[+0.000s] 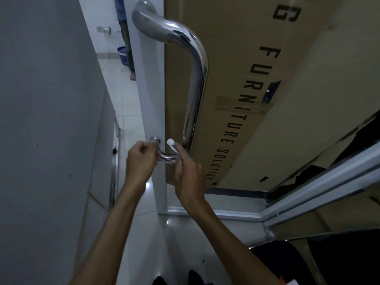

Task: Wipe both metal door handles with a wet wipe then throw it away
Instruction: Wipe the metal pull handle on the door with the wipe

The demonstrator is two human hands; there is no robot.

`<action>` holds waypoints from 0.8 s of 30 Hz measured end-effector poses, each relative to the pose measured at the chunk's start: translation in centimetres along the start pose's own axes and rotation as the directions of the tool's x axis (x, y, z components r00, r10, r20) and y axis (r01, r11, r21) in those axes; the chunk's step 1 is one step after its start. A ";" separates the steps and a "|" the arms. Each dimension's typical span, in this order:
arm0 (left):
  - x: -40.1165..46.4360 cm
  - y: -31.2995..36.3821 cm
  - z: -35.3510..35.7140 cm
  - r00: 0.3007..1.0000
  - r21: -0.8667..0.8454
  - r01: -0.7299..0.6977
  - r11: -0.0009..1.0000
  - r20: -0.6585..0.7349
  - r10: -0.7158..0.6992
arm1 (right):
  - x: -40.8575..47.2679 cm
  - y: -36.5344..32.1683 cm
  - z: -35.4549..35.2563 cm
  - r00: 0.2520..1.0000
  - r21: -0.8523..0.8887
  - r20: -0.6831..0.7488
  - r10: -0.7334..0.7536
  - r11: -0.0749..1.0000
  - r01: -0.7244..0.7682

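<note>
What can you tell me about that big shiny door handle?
The door handle is a long polished metal tube, mirror-bright, standing upright on a white door frame. It bends at both ends into round mounts. The left hand curls round its lower bend; the right hand holds a white wipe against the bar beside it.

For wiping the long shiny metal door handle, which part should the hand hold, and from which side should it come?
Probably the straight vertical bar of the long chrome door handle, approached from the open side facing the person. It stands clear of the cardboard box, so fingers and the white wet wipe can wrap around it and slide.
</note>
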State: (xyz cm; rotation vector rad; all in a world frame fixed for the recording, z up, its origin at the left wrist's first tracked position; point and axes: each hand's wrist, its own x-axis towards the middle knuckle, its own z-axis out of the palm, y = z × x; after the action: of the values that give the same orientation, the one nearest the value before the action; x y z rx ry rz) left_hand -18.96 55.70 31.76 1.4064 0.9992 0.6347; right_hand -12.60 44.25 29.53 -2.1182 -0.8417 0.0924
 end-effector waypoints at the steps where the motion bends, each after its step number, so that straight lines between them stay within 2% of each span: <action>1: -1.3 0.2 0.4 0.996 -0.058 0.052 0.997 0.072 -0.048 | 0.0 -0.2 -0.2 1.000 0.016 -0.012 0.006 1.000 -0.006; 4: -3.0 0.5 1.3 0.974 -0.218 0.136 0.966 0.205 -0.091 | -0.2 -0.5 -0.2 1.000 0.102 0.001 -0.006 0.995 0.006; 10: -2.4 0.8 1.5 0.959 -0.385 0.224 0.895 0.249 -0.133 | -0.5 -0.9 -1.5 0.989 0.227 0.100 -0.111 0.970 0.086; 13: -2.0 0.7 1.8 0.965 -0.392 0.241 0.888 0.196 -0.175 | -1.1 -1.2 -2.7 0.983 0.243 0.122 -0.139 0.964 0.107; 15: -1.6 0.4 2.1 0.977 -0.398 0.212 0.893 0.073 -0.199 | -1.4 -1.2 -3.8 0.987 0.215 0.053 -0.149 0.967 0.134; 17: -0.9 -0.5 2.4 0.982 -0.283 0.082 0.956 -0.140 -0.126 | -1.1 -1.2 -5.2 0.988 0.196 -0.060 -0.142 0.969 0.151; 19: -1.0 -0.7 2.7 0.946 -0.043 -0.066 0.997 -0.322 0.049 | -0.3 -1.3 -6.7 0.980 0.226 -0.176 -0.097 0.965 0.136; 21: -1.4 -0.8 3.6 0.923 0.077 -0.169 0.983 -0.338 0.185 | 0.8 -1.7 -8.0 0.964 0.284 -0.263 -0.029 0.953 0.106; 24: -2.0 -1.6 5.6 0.936 0.201 -0.240 0.950 -0.211 0.281 | 2.3 -2.5 -9.6 0.943 0.334 -0.331 0.026 0.938 0.091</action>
State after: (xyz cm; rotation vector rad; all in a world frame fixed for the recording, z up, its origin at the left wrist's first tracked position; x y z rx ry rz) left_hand -15.39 51.04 29.97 1.6616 1.0830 0.9508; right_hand -8.91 40.17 38.10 -1.7234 -0.6080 -0.1248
